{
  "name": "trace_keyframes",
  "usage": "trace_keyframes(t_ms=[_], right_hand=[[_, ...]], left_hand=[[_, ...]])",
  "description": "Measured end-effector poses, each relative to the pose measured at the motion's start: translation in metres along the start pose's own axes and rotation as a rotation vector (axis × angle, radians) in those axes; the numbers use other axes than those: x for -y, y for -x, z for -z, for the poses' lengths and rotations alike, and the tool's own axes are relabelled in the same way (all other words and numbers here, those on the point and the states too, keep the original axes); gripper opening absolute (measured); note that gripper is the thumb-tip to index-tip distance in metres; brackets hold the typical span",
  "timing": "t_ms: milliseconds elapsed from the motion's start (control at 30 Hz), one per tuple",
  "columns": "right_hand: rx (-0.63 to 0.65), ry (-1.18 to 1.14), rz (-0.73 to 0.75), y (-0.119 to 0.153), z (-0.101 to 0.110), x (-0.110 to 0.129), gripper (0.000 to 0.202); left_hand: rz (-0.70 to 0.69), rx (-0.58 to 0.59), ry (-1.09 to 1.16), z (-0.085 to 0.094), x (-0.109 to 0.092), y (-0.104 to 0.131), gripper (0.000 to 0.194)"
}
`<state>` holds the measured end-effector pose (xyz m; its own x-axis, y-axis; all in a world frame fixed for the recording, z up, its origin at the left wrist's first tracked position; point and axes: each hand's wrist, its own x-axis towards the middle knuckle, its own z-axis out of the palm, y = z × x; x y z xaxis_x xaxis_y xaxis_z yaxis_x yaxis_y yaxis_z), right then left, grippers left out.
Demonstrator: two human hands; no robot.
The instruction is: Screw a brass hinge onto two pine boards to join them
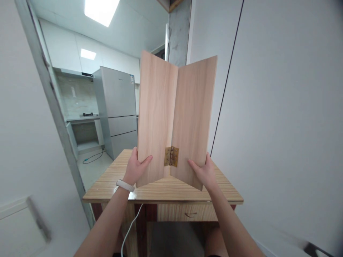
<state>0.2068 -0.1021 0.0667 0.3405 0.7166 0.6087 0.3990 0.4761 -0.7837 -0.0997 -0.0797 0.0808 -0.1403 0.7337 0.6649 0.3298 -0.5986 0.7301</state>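
Note:
Two wooden boards stand upright above the table, joined near their lower inner edges by a brass hinge [171, 156] and angled like an open book. My left hand [136, 167] grips the outer edge of the left board [157, 114], thumb on its inner face and the other fingers hidden behind. The right board [193, 114] is held in the same way by my right hand [205, 171]. A narrow gap shows between the boards below the hinge. On my left wrist is a white band [125, 185].
The wooden table [112, 185] has a drawer [187, 212] in front, and a white cable [132, 225] hangs beside it. White panels [281, 117] rise at the right. Behind on the left are a grey fridge [120, 96] and a kitchen counter.

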Motion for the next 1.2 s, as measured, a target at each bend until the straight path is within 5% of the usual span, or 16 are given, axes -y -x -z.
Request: trace_keyframes(t_ms=[200,500,833,1200], right_hand=[[0.143,-0.171,-0.084,-0.010,0.023,-0.007,0.072],[0.237,-0.407,-0.175,-0.015,0.024,-0.016,0.079],[0.081,-0.142,-0.004,-0.012,0.019,0.002,0.071],[-0.147,0.196,-0.019,0.009,-0.023,0.029,0.051]], left_hand=[[0.055,0.125,0.142,0.018,0.002,-0.007,0.056],[0.169,0.234,0.344,0.021,0.007,-0.008,0.071],[0.031,0.067,0.087,0.014,-0.009,-0.007,0.050],[-0.008,-0.104,-0.103,-0.023,-0.031,0.008,0.035]])
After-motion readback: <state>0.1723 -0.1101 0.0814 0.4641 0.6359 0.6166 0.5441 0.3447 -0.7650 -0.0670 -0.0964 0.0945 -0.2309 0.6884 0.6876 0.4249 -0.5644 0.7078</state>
